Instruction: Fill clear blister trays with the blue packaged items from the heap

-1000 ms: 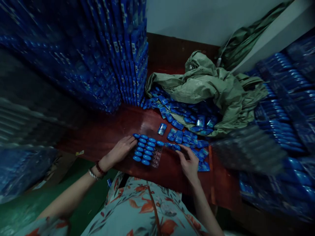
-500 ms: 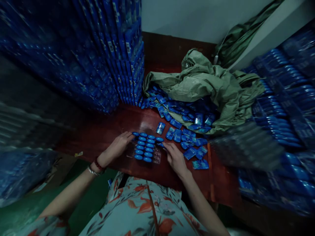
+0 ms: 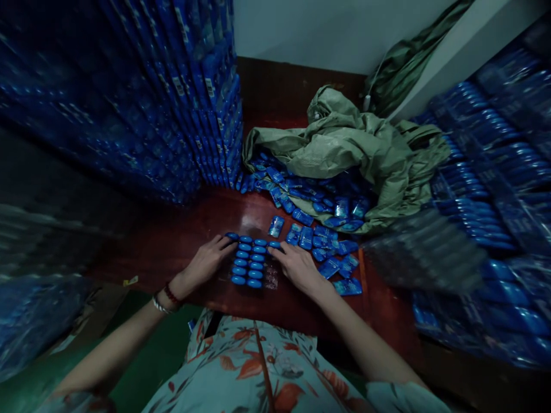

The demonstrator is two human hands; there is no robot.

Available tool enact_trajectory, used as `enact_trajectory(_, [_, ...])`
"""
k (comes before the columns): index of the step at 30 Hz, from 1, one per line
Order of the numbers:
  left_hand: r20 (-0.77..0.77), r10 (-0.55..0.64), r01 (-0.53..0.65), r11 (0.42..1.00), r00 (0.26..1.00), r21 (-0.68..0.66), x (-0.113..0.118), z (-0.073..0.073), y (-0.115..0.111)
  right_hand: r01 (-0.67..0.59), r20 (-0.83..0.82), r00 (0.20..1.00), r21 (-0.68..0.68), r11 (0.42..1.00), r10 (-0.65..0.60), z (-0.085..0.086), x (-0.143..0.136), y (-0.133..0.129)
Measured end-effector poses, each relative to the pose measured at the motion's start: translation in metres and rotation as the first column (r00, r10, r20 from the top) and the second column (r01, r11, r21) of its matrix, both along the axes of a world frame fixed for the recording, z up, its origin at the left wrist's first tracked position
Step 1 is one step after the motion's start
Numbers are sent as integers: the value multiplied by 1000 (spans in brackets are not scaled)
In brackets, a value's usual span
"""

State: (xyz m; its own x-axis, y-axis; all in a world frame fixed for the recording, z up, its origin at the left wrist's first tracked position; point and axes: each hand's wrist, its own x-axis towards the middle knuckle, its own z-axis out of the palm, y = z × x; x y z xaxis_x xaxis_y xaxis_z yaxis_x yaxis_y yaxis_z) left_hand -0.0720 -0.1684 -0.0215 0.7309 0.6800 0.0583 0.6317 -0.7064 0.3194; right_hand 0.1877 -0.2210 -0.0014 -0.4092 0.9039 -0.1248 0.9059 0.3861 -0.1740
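Two columns of blue oval packets (image 3: 250, 263) stand in a clear tray (image 3: 271, 276) on the dark red table (image 3: 181, 235). At the tray's top left corner, my left hand (image 3: 209, 259) has its fingertips closed at a blue packet (image 3: 232, 236). My right hand (image 3: 298, 266) is at the tray's upper right, its fingers on another blue packet (image 3: 274, 245). Clear cells show at the tray's right side, below my right fingers. Beyond the tray lies a single flat blue packet (image 3: 276, 226).
Loose blue packets (image 3: 329, 246) lie right of the tray. Behind them a green sack (image 3: 344, 143) spills more packets. Tall blue stacks rise at the left (image 3: 172, 115) and right (image 3: 473, 189). Empty grey trays (image 3: 430, 252) are stacked at the right edge.
My right hand has moved up and left onto the packet at the tray's upper right. My left hand stays at the top left corner. The whole view has shifted slightly.
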Motion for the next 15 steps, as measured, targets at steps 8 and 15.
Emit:
enact_trajectory(8, [325,148,-151,988,934,-18,24,22,29,447,-383,855,203,871,-349,-28,37,-5])
enact_trajectory(15, [-82,-171,148,962,982,-228,140,7,101,160,133,979,-10,987,-157,-13,40,29])
